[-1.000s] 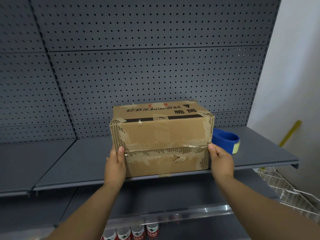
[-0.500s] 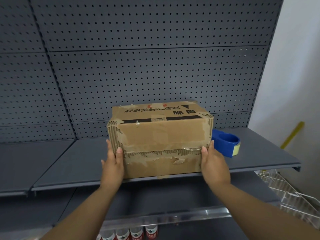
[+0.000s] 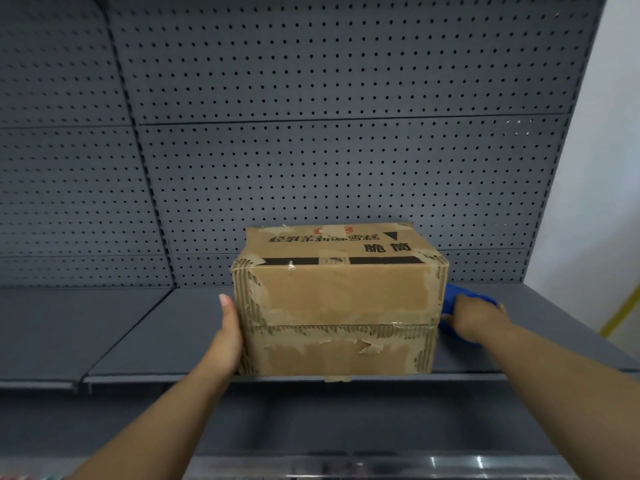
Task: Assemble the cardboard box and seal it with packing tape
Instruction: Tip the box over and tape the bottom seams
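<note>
A worn cardboard box (image 3: 339,306) with closed flaps, torn tape residue and black printed characters on top stands at the front edge of a grey metal shelf (image 3: 138,341). My left hand (image 3: 227,336) lies flat against the box's left side, thumb pointing up at the front corner. My right hand (image 3: 474,315), blurred, rests over a blue tape dispenser (image 3: 450,299) just right of the box. The hand covers most of the dispenser, and its fingers are hidden.
A grey pegboard back panel (image 3: 311,133) rises behind the shelf. A white wall and a yellow strip (image 3: 620,313) are at the far right. Below the shelf runs a lower shelf with a shiny clear front rail (image 3: 381,465).
My right hand has left the box's right side and moved right onto the blue tape dispenser. My left hand stays on the box's left side. The view has tilted upward.
</note>
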{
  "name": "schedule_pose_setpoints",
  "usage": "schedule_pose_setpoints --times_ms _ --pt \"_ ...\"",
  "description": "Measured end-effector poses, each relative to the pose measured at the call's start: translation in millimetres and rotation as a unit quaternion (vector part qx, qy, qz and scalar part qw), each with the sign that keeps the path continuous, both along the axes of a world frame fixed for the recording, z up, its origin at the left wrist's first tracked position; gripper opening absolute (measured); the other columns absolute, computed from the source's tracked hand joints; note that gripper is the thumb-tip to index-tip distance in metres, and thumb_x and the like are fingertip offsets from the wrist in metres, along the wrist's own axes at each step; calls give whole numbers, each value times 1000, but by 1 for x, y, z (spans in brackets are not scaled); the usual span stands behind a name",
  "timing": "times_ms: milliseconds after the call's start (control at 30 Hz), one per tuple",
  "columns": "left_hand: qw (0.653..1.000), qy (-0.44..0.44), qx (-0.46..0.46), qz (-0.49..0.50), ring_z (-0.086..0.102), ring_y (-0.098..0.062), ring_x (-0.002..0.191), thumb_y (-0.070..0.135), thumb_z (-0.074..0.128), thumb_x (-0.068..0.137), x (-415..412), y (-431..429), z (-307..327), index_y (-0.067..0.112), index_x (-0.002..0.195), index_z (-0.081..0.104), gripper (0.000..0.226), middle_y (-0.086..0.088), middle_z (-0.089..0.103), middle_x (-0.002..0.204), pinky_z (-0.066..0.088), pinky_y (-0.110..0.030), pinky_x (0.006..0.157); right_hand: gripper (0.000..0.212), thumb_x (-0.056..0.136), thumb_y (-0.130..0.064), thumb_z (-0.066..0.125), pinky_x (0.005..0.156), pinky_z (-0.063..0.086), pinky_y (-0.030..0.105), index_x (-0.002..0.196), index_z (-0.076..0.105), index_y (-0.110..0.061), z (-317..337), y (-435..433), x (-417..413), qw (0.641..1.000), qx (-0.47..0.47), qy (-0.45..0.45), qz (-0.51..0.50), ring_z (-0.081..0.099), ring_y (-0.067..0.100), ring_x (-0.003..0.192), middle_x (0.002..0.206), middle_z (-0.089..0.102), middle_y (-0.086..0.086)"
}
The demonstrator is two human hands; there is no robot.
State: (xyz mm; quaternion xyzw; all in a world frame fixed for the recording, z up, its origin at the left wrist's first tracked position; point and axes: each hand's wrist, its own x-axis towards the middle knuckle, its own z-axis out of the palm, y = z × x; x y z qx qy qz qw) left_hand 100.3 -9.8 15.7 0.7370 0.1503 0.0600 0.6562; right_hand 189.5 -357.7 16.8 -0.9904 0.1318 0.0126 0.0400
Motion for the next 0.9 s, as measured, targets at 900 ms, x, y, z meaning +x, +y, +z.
schedule_pose_setpoints --times_ms 900 --pt "933 -314 148 -94 48 -7 123 56 38 91 -67 3 252 25 131 48 52 9 53 134 29 -35 109 14 88 -13 59 74 50 20 96 61 -25 163 135 -183 667 605 -328 284 69 4 86 93 74 -7"
